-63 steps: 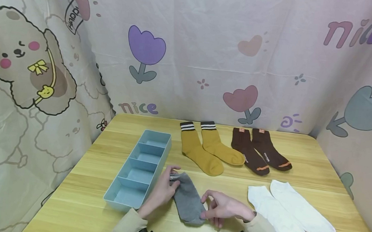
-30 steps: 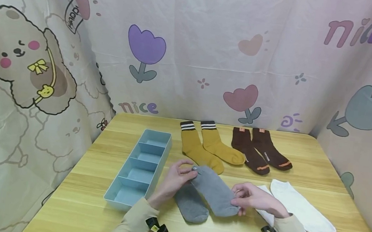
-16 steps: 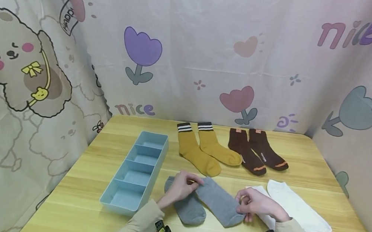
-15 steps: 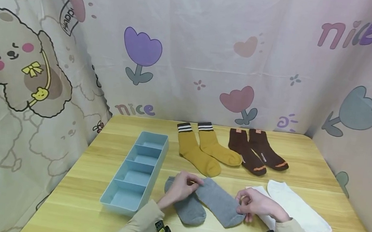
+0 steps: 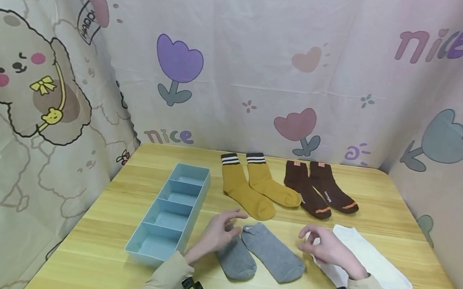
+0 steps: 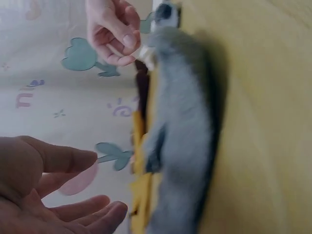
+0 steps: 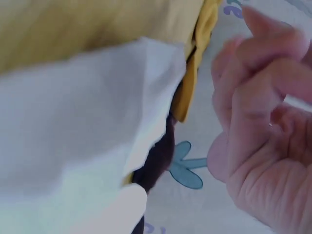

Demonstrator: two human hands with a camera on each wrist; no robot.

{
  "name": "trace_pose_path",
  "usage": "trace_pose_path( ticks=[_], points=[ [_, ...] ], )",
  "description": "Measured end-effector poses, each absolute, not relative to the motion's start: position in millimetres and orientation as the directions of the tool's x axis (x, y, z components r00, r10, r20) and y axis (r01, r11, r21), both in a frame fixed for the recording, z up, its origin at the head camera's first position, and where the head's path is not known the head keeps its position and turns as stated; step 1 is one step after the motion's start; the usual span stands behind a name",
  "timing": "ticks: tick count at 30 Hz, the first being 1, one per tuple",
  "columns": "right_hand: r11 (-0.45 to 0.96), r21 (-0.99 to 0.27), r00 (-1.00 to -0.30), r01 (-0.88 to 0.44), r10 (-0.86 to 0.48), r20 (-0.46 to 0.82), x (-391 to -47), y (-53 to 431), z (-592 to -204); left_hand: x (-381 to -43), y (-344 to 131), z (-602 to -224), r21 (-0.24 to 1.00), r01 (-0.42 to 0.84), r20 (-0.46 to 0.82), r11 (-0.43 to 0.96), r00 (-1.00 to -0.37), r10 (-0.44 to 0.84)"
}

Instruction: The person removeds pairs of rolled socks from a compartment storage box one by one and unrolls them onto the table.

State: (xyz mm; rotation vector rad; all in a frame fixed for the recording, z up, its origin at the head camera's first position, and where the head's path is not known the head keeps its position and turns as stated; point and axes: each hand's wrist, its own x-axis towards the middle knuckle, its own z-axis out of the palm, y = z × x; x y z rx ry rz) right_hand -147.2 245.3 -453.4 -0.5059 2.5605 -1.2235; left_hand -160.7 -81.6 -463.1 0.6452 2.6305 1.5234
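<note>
Two grey socks lie side by side on the table, toes toward the person. My left hand (image 5: 218,232) hovers over the left grey sock (image 5: 238,261) and hides its cuff; its thumb and fingers are spread apart with nothing between them, as the left wrist view also shows. The right grey sock (image 5: 273,253) lies flat between the hands, untouched. My right hand (image 5: 328,247) is over the cuff of the nearer white sock (image 5: 333,271), fingers loosely bent and holding nothing. In the right wrist view that hand (image 7: 273,112) is apart from the white fabric (image 7: 87,117).
A blue four-slot box (image 5: 168,215) with bare compartments stands at the left. Behind the grey socks lie yellow socks (image 5: 247,195) with striped cuffs and brown socks (image 5: 308,189). The second white sock (image 5: 375,260) lies at the right. A printed curtain (image 5: 230,70) borders the table (image 5: 92,243).
The right grey sock was lifted off the other, moved right and laid down. Both hands have since let go of it; the left drew back left, the right rose slightly to the right.
</note>
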Motion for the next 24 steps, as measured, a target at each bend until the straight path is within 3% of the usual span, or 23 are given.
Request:
trace_pose_path(
  ticks=[5, 11, 15, 24],
  points=[
    [0.643, -0.706, -0.937, -0.297, -0.340, 0.085, -147, 256, -447, -159, -103, -440, 0.781, 0.400, 0.251, 0.480, -0.904, 0.345],
    [0.774, -0.546, -0.945, -0.320, -0.216, 0.247, -145, 271, -443, -162, -140, -416, 0.706, 0.431, 0.320, 0.562, -0.902, 0.290],
    [0.813, -0.464, -0.915, -0.351, -0.192, 0.356, -148, 285, -446, -166, -175, -406, 0.640, 0.407, 0.308, 0.652, -0.913, 0.268],
    [0.879, -0.354, -0.893, -0.321, -0.157, 0.421, -154, 316, -452, -191, -247, -418, 0.519, 0.278, 0.241, 0.808, -0.955, 0.174]
  ],
)
